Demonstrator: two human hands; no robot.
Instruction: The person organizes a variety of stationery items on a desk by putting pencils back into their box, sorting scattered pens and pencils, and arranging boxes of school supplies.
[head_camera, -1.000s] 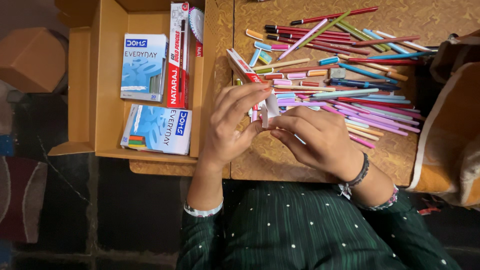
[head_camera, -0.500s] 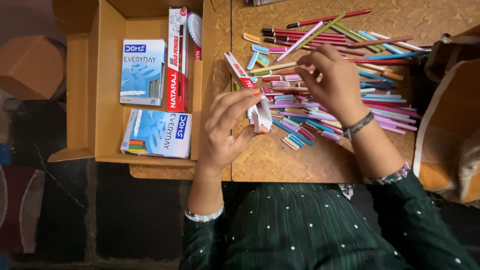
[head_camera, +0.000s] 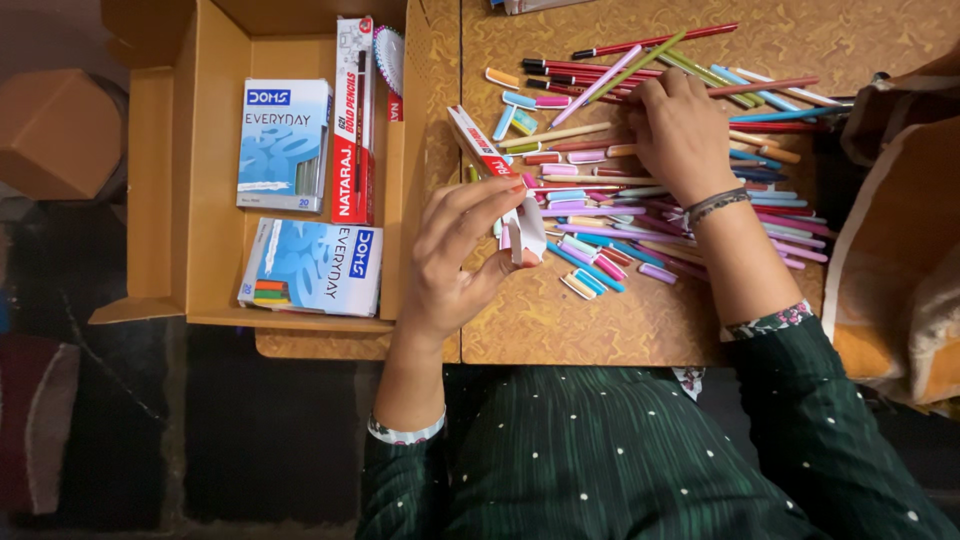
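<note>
Head view: cardboard box (head_camera: 170, 190) holds two blue packs (head_camera: 285, 145) and red pencil carton (head_camera: 353, 120).

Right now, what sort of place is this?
Probably a home or small workspace for packing stationery: a heap of loose pencils on a patterned table, boxed packs in a cardboard carton.

Pretty even, warm light on the table (head_camera: 620, 320), soft shadows, sharp focus; floor (head_camera: 200, 420) on the left goes dim.
</note>
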